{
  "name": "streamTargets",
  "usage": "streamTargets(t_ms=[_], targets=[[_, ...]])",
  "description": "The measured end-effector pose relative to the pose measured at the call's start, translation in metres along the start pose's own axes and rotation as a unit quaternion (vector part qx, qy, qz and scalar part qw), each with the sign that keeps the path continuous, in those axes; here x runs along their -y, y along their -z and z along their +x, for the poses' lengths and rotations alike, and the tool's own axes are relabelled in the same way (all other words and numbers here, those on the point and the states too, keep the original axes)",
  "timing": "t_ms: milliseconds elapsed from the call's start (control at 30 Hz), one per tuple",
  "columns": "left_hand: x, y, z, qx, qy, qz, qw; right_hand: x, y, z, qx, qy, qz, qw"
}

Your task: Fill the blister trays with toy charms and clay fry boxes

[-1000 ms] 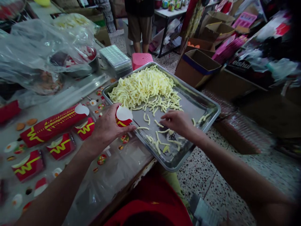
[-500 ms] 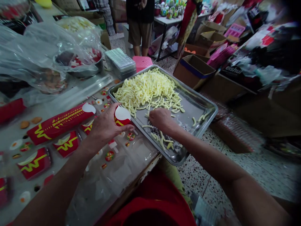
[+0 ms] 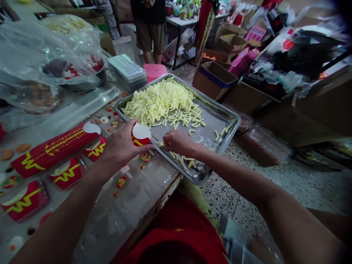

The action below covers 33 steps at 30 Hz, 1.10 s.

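My left hand is closed round a small red french fry box with a white rounded back, held at the tray's left edge. My right hand is curled low over the metal tray. Pale yellow fry-shaped pieces poke out by its fingertips; how many it grips is hidden. A large heap of the same yellow fries fills the far left of the tray. Several loose fries lie under and just in front of my right hand.
Stacked red fry boxes and single boxes lie on the plastic-covered table at left. Behind are a metal bowl, plastic bags and a stack of clear cases. Cardboard boxes stand right; a person stands beyond.
The view has swung right, so most things sit further left. My right hand has come closer to the fry box in my left hand, which stays gripped.
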State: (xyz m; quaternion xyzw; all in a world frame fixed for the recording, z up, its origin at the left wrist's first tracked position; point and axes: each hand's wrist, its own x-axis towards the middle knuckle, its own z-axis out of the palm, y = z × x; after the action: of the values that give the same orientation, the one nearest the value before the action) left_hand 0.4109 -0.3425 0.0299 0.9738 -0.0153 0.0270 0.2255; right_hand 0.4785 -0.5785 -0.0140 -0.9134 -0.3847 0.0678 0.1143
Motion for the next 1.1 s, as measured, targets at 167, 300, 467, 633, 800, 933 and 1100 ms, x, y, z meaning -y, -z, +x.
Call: streamTargets(t_ms=[167, 300, 467, 633, 800, 933, 1100], targets=[[-0.015, 0.000, 0.002, 0.026, -0.004, -0.005, 1.000, -0.038, 0.039, -0.035, -0.037, -0.061, 0.077, 0.994], [-0.044, -0.015, 0.014, 0.053, -0.055, -0.014, 0.997, -0.038, 0.023, -0.071, 0.036, 0.011, -0.001, 0.999], [-0.069, -0.040, 0.036, 0.064, -0.126, 0.094, 0.985, -0.035, 0.002, -0.071, -0.037, -0.125, 0.057, 0.990], [-0.076, -0.062, 0.044, 0.092, -0.171, 0.122, 0.973, -0.026, 0.017, -0.048, -0.131, -0.202, 0.118, 0.963], [-0.068, -0.088, 0.050, 0.116, -0.220, -0.073, 0.966, -0.005, 0.020, -0.048, -0.055, -0.062, 0.095, 0.992], [-0.059, -0.094, 0.053, 0.086, -0.238, -0.159, 0.954, 0.005, 0.015, -0.061, -0.142, -0.051, 0.210, 0.966], [-0.064, -0.097, 0.055, 0.096, -0.246, -0.172, 0.949, 0.020, 0.006, -0.058, -0.221, -0.164, 0.247, 0.929]])
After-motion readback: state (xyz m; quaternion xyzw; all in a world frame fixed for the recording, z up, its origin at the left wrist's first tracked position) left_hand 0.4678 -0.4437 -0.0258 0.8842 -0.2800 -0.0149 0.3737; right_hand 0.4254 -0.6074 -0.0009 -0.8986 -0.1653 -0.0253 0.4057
